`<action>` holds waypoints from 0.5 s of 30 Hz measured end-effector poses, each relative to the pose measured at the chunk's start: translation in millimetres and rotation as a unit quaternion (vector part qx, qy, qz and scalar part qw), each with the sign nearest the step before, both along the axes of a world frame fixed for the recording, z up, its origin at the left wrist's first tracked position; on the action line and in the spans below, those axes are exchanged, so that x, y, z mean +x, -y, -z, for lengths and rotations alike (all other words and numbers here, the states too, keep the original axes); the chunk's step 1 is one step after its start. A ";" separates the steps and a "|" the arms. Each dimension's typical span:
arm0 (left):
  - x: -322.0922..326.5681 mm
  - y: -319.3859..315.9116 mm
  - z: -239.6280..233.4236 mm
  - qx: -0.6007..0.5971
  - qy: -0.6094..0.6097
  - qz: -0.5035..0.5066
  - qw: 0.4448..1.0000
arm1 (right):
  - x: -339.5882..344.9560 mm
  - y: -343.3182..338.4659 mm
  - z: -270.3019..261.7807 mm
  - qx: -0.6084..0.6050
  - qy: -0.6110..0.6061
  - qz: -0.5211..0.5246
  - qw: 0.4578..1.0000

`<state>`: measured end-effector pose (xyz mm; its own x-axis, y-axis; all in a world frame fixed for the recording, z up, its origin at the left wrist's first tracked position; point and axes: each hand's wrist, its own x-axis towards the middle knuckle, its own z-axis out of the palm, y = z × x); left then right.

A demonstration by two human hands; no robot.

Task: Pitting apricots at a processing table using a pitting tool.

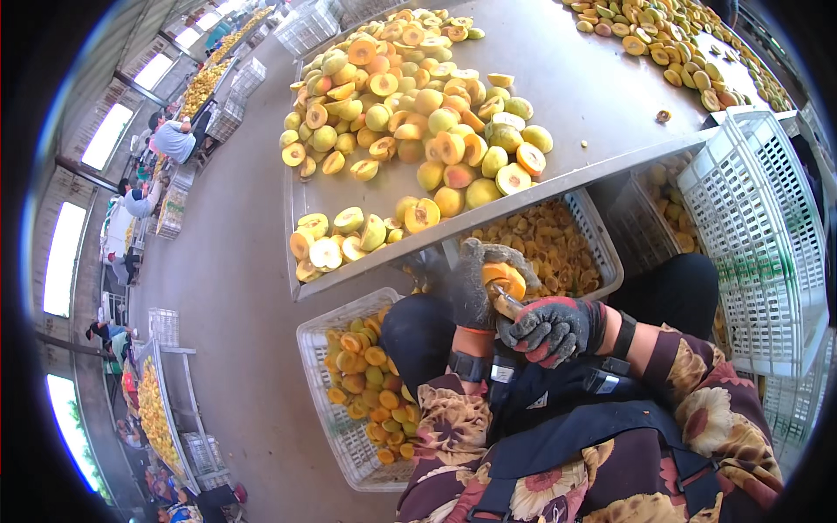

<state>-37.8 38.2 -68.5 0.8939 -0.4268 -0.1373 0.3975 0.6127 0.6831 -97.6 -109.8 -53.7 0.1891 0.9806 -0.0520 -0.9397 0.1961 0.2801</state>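
My left hand (480, 284), in a grey work glove, grips a halved orange-fleshed stone fruit (509, 280), perhaps a peach. My right hand (552, 327), in a grey and red glove, is closed around the handle of a small pitting tool (509, 302), whose metal end is at the cut face of the fruit. Both hands are above my lap, just off the table's near edge. Ahead, a heap of halved fruit (392, 118) lies on the metal table (562, 104). Below the hands' far side, a plastic crate (611, 268) holds small brownish pieces, perhaps pits.
At my left a white crate (327, 418) holds fruit halves. Stacked white crates (752, 216) stand at my right, near another crate of fruit (677, 209) under the table. More fruit (693, 65) lies at the table's far right. Several people work at distant tables on the left.
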 end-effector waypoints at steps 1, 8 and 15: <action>4.3 -0.1 11.0 -0.003 -0.027 -0.047 0.999 | -3.3 -2.4 1.2 -0.025 0.022 0.026 0.999; -2.4 -15.5 11.1 0.125 0.043 -0.176 0.975 | -8.4 27.7 -24.1 -0.287 0.294 0.075 0.909; -19.8 -72.1 -45.4 0.468 0.224 -0.243 0.820 | -12.8 61.8 12.7 -0.717 0.633 0.042 0.289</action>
<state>-57.6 110.3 -23.1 0.9774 0.0996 0.1865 -0.1566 -0.2519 0.9550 -110.4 -171.7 -66.5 0.9664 0.1126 -0.2310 -0.0861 -0.7051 -0.7038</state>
